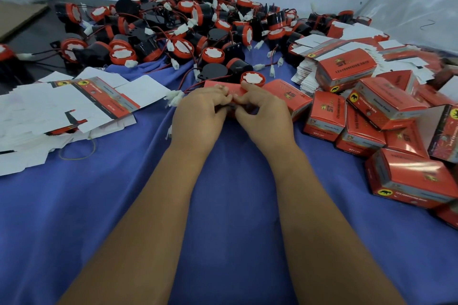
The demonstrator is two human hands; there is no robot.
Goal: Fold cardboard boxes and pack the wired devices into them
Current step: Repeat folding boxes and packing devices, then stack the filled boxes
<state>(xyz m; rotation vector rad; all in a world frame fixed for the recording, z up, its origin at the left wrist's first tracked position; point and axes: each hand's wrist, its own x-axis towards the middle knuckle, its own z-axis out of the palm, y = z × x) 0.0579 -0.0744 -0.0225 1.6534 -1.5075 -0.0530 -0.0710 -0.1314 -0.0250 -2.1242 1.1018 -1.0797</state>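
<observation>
Centrally, a red box [230, 96] is pinched on the blue cloth [223, 193] by the left hand [198, 114] and the right hand [262, 116], fingers curled. Wired devices [188, 30] are heaped behind it, and folded boxes [386, 119] are piled to the right.

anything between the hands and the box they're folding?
No. Both the left hand and right hand already grip the red box directly; their fingers curl on its near edge. The device pile lies behind it.
</observation>
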